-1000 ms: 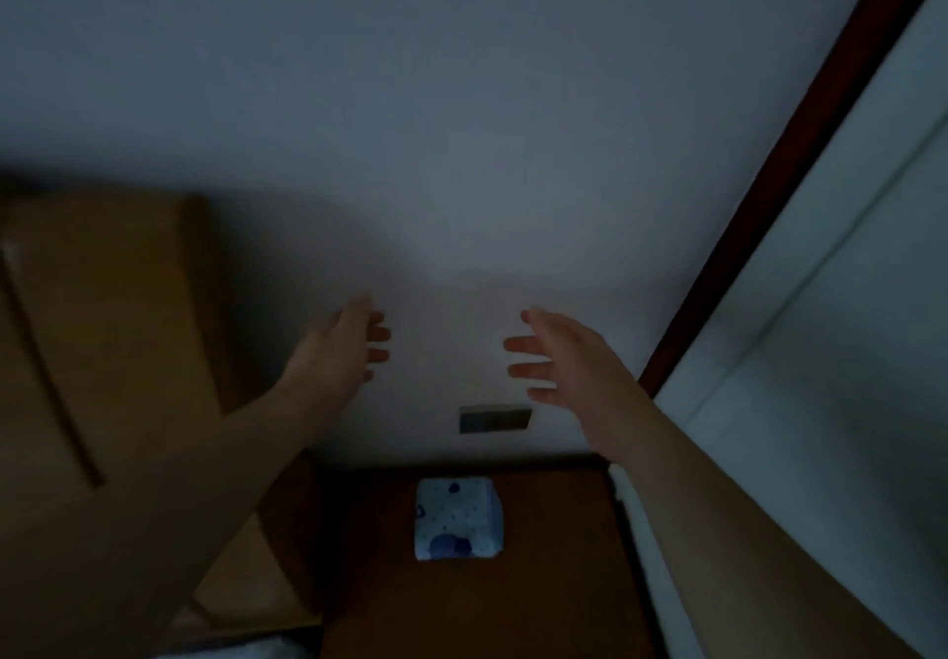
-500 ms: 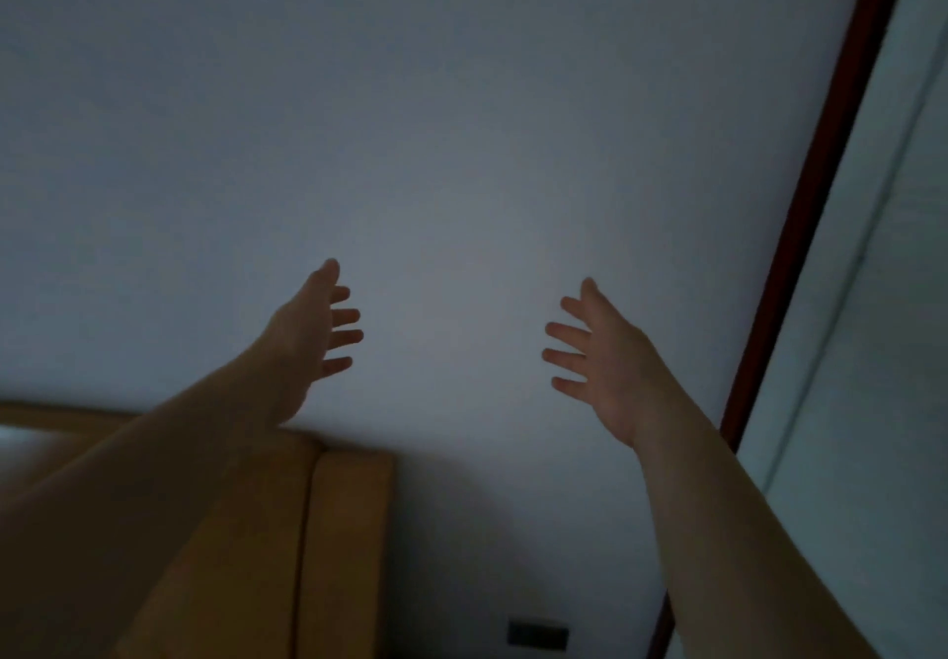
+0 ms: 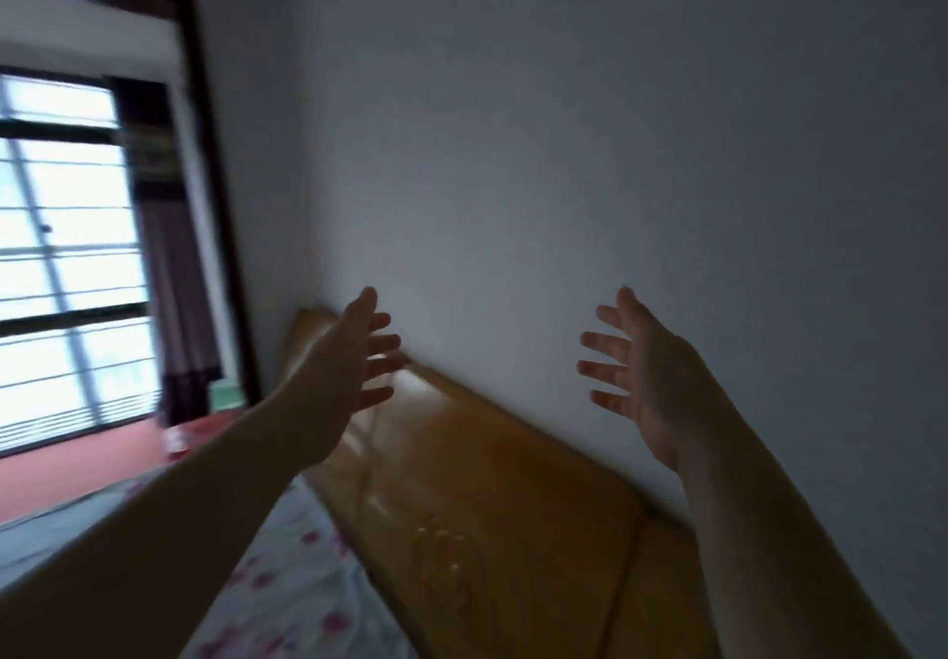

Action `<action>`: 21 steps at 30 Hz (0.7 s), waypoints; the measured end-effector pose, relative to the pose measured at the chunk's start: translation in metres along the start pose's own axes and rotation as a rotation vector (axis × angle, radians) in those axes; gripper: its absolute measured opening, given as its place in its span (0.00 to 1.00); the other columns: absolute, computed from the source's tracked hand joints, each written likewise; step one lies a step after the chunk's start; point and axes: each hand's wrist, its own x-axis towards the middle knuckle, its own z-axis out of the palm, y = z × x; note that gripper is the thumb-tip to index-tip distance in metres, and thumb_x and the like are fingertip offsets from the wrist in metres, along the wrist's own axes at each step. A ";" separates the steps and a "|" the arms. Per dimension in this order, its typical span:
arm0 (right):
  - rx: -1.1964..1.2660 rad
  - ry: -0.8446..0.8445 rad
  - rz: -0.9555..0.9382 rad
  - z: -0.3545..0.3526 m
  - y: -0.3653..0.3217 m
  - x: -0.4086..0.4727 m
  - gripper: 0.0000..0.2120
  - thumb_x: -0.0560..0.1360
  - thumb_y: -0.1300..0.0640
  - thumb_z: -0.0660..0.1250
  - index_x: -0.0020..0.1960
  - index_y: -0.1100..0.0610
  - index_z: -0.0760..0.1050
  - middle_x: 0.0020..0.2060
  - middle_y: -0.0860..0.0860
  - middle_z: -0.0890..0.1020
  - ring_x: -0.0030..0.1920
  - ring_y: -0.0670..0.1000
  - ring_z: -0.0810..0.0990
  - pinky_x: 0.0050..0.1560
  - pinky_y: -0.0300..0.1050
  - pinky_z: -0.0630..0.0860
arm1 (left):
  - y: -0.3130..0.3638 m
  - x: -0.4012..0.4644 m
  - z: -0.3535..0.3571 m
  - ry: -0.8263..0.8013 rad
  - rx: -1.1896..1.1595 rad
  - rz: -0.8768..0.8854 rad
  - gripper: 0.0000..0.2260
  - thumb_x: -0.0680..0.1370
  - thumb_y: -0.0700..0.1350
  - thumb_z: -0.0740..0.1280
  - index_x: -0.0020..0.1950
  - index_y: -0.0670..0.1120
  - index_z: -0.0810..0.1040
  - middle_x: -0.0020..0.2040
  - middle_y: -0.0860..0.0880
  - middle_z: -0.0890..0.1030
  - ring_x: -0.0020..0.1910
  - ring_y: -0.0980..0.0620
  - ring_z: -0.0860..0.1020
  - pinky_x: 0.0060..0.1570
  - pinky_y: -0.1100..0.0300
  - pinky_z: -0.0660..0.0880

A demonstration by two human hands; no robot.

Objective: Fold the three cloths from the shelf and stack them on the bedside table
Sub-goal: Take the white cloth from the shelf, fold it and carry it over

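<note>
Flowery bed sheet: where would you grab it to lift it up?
Probably pinch the flowery bed sheet at its edge beside the wooden headboard, coming from above with the left hand, the nearer one. The sheet lies flat and soft, so only an edge or a pinched fold gives a hold.

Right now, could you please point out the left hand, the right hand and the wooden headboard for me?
left hand [image 3: 341, 381]: head view, on the back of the hand.
right hand [image 3: 654, 376]: head view, on the open palm.
wooden headboard [image 3: 487, 494]: head view, on its glossy front panel.
</note>
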 end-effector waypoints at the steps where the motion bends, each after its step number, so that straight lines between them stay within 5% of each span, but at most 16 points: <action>1: 0.005 -0.063 0.001 0.031 -0.002 0.003 0.27 0.84 0.36 0.51 0.76 0.49 0.69 0.70 0.52 0.77 0.63 0.56 0.79 0.67 0.60 0.74 | 0.007 -0.008 -0.033 0.070 0.005 0.003 0.22 0.79 0.65 0.58 0.62 0.51 0.77 0.61 0.45 0.81 0.51 0.50 0.80 0.47 0.53 0.74; 4: 0.047 -0.265 0.003 0.131 -0.016 -0.005 0.27 0.84 0.37 0.52 0.75 0.50 0.70 0.67 0.52 0.78 0.59 0.55 0.80 0.65 0.59 0.74 | 0.037 -0.050 -0.135 0.293 0.030 0.031 0.20 0.81 0.62 0.58 0.60 0.48 0.76 0.54 0.47 0.80 0.51 0.48 0.78 0.46 0.53 0.72; 9: 0.133 -0.605 0.016 0.302 -0.053 -0.071 0.27 0.82 0.35 0.54 0.73 0.50 0.71 0.65 0.50 0.80 0.60 0.55 0.80 0.62 0.57 0.74 | 0.088 -0.160 -0.304 0.689 0.121 0.107 0.24 0.80 0.65 0.58 0.67 0.50 0.74 0.62 0.47 0.79 0.59 0.47 0.79 0.56 0.48 0.74; 14: 0.224 -0.981 0.008 0.451 -0.092 -0.193 0.25 0.80 0.35 0.59 0.70 0.48 0.73 0.64 0.51 0.81 0.57 0.54 0.81 0.57 0.56 0.75 | 0.133 -0.301 -0.431 1.043 0.178 0.187 0.18 0.81 0.64 0.55 0.53 0.53 0.75 0.51 0.48 0.79 0.45 0.50 0.77 0.42 0.54 0.71; 17: 0.281 -1.205 0.012 0.524 -0.113 -0.286 0.27 0.80 0.36 0.60 0.72 0.49 0.72 0.64 0.52 0.80 0.59 0.55 0.80 0.58 0.56 0.74 | 0.156 -0.392 -0.495 1.203 0.241 0.205 0.17 0.83 0.63 0.54 0.52 0.52 0.74 0.53 0.47 0.77 0.46 0.49 0.76 0.40 0.55 0.68; 21: 0.319 -1.410 0.002 0.602 -0.147 -0.411 0.21 0.80 0.37 0.60 0.64 0.50 0.76 0.60 0.53 0.81 0.63 0.59 0.79 0.64 0.59 0.74 | 0.191 -0.513 -0.561 1.355 0.318 0.195 0.21 0.82 0.64 0.54 0.61 0.50 0.76 0.59 0.48 0.79 0.58 0.48 0.78 0.54 0.51 0.74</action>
